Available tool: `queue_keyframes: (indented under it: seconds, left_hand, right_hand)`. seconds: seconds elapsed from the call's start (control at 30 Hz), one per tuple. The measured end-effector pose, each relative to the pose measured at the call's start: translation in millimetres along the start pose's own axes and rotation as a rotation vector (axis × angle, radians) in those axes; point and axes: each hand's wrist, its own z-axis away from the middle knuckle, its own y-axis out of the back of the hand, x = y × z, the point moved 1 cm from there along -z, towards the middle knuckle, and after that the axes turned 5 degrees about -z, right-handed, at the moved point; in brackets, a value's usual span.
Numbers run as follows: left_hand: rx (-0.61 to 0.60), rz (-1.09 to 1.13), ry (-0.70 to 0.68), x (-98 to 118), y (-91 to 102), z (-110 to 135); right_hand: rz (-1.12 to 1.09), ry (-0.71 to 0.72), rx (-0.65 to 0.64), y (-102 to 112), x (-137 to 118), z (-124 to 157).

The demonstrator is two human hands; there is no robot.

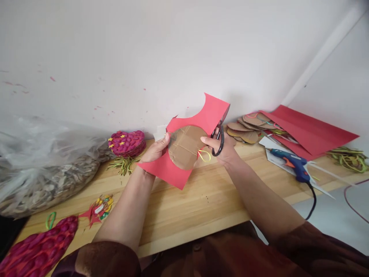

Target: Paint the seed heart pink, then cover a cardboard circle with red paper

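Above the middle of the table, my left hand (pixel 155 149) pinches the left edge of a rounded brown cardboard piece (pixel 187 148) and a red paper sheet (pixel 211 109). The cardboard lies over the red sheet, which has a curved cut in its top edge. At the cardboard's right edge, my right hand (pixel 225 148) presses with its thumb, and black-handled scissors (pixel 221 142) hang around its fingers. Their blades are mostly hidden behind the paper. A yellow string loop (pixel 205 155) sticks out near the right thumb.
To the right are stacked cardboard pieces (pixel 245 129), red sheets (pixel 314 130), a blue glue gun (pixel 291 161) and green strings (pixel 347 158). Leftward are a clear plastic bag (pixel 52 169), pink decorated pieces (pixel 127 143), red and yellow scraps (pixel 98 209) and a pink-and-red ornament (pixel 40 246).
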Motion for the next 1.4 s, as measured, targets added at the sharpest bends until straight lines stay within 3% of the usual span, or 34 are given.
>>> queue_keyframes:
  seconds: [0.27, 0.73, 1.23, 1.4]
  left_hand:
    - [0.015, -0.113, 0.099, -9.9, 3.8, 1.8]
    - [0.109, -0.146, 0.099, -14.7, 3.3, 3.4]
    - [0.196, -0.146, 0.070, -13.4, 7.4, 0.0]
    - [0.170, -0.121, 0.041, -14.3, 6.2, -0.1]
  right_hand:
    - [0.148, 0.007, -0.014, -8.6, -8.7, 8.7]
    - [0.054, -0.029, -0.050, -13.9, -8.0, 13.1]
    - [0.215, 0.030, -0.020, -9.9, -7.1, 12.7]
    - [0.235, 0.070, -0.016, -11.3, -9.3, 13.4]
